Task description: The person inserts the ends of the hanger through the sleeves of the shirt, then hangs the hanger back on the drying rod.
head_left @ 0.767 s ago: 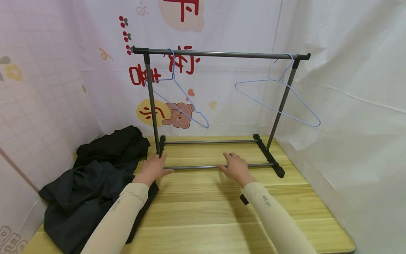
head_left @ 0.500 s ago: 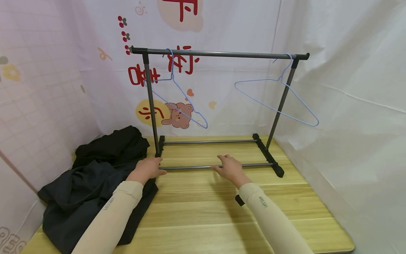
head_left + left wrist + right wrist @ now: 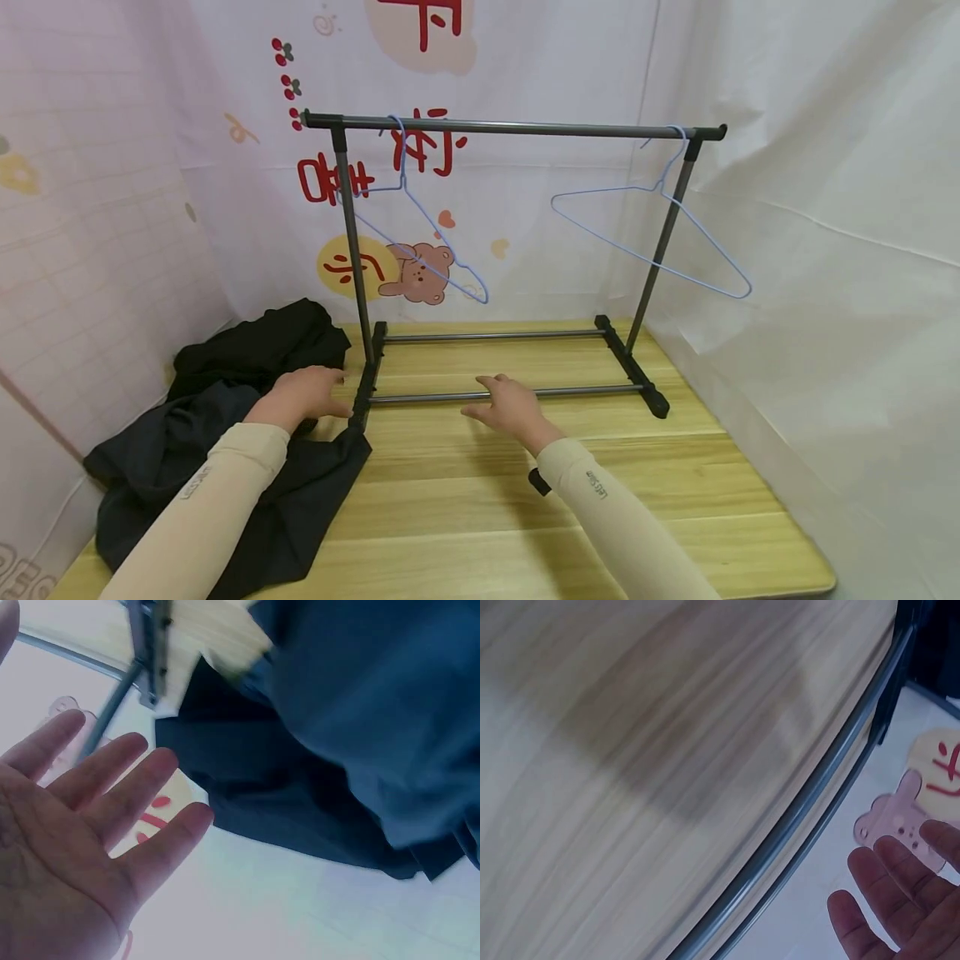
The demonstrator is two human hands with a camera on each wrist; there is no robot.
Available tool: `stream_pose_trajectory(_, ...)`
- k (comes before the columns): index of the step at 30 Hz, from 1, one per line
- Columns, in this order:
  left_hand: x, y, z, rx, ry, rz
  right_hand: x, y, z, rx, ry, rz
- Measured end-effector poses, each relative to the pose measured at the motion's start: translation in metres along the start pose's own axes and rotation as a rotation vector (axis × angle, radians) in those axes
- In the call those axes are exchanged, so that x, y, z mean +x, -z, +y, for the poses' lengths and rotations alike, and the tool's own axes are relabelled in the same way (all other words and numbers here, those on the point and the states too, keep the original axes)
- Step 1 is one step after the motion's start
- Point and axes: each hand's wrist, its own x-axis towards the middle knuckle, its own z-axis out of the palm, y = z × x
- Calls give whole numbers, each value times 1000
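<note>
My left hand (image 3: 303, 393) is over the dark clothes, its fingers spread with nothing between them in the left wrist view. Beneath it lies a dark grey garment (image 3: 300, 500), and behind that a black garment (image 3: 258, 337), both crumpled at the table's left side. Over the front lower bar (image 3: 427, 398) of the metal clothes rack (image 3: 517, 127), my right hand (image 3: 513, 408) holds nothing, fingers extended. Two blue wire hangers hang from the top rail: a left hanger (image 3: 442, 236) near the left post and a right hanger (image 3: 645, 190) near the right post.
The rack's black feet, such as the right foot (image 3: 637, 375), stand on a wooden table (image 3: 600, 517). A white printed cloth (image 3: 525, 50) closes off the back and sides. A black strap piece (image 3: 538, 481) shows beside the right sleeve.
My left hand has moved left from the rack's left foot to over the dark clothes. My right hand has shifted left along the front lower bar. The view has turned slightly.
</note>
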Motion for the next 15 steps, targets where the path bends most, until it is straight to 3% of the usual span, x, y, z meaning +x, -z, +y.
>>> stream_pose_trajectory(15, -27, 16, -70, -11, 72, -24, 2, -27, -63, -50, 127, -51)
